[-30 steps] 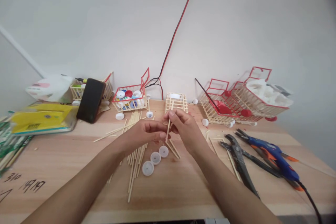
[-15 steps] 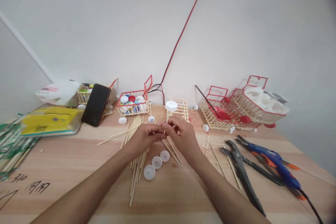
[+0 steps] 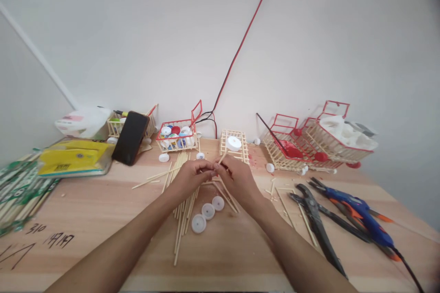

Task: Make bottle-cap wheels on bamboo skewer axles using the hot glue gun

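Observation:
My left hand (image 3: 190, 177) and my right hand (image 3: 237, 179) meet over the middle of the wooden table (image 3: 85, 219), both pinched on a thin wooden stick (image 3: 222, 157) that carries a white bottle cap (image 3: 233, 143) at its far end. Under my hands lies a loose pile of bamboo sticks (image 3: 181, 219). Three white caps (image 3: 208, 211) rest in a row just in front of my fingers. A small unpainted stick basket (image 3: 234, 145) stands behind the held cap.
Pliers (image 3: 316, 222) and a blue glue gun (image 3: 357, 215) lie at the right. Red-rimmed stick carts (image 3: 309, 144) stand at the back right, a basket of coloured caps (image 3: 177, 137) and a black phone (image 3: 130, 137) at the back left, a yellow packet (image 3: 74, 158) further left.
My hands lowered and turned the stick, so the white cap on its end came into view and then tipped back toward the small basket. The view shifted slightly left.

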A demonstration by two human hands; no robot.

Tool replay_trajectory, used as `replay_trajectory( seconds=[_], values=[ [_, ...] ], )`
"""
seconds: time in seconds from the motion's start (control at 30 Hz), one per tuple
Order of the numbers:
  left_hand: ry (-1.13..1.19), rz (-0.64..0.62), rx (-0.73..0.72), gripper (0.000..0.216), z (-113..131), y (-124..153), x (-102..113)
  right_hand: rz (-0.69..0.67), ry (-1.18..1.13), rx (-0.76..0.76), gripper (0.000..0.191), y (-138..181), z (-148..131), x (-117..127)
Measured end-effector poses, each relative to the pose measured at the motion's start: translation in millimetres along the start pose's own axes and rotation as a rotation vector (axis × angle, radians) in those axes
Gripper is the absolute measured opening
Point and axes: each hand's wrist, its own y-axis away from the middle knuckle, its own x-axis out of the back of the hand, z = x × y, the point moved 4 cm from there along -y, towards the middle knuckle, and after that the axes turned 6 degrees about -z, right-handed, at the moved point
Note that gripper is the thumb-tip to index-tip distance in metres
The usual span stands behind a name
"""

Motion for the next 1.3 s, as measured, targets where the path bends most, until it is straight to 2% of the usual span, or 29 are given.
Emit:
replay_trajectory(
  seconds=[0.17, 0.33, 0.4, 0.53, 0.63, 0.73, 0.83, 1.03, 1.17, 1.3],
  values=[
    [-0.127, 0.023, 0.014, 0.014, 0, 1, 2, 0.183, 0.009, -0.096, 0.031, 1, 15, 29],
    [-0.237, -0.052, -0.063, 0.01, -1, 3, -2, 0.245, -0.07, -0.171, 0.028, 12, 42, 66],
    [-0.278, -0.093, -0.071, 0.009, -3, 4, -6, 0.285, -0.036, -0.209, 0.029, 20, 53, 75],
    [-0.413, -0.241, -0.052, 0.014, -5, 8, -15, 0.394, 0.014, -0.246, 0.03, 33, 70, 74],
    [-0.595, -0.335, -0.056, 0.022, -1, 12, -24, 0.394, 0.066, -0.246, 0.032, 36, 77, 65],
    [-0.778, -0.368, -0.062, 0.022, 5, 16, -33, 0.381, 0.091, -0.247, 0.032, 39, 81, 60],
    [-0.863, -0.376, -0.071, 0.015, 7, 19, -41, 0.38, 0.073, -0.259, 0.03, 41, 83, 62],
    [-0.773, -0.357, -0.055, 0.007, 4, 19, -45, 0.381, 0.044, -0.283, 0.029, 44, 85, 68],
    [-0.633, -0.261, 0.007, 0.018, 9, 14, -39, 0.376, 0.097, -0.279, 0.031, 44, 83, 69],
    [-0.495, -0.139, -0.015, 0.02, 18, 11, -34, 0.365, 0.147, -0.233, 0.031, 43, 76, 69]
  ],
)
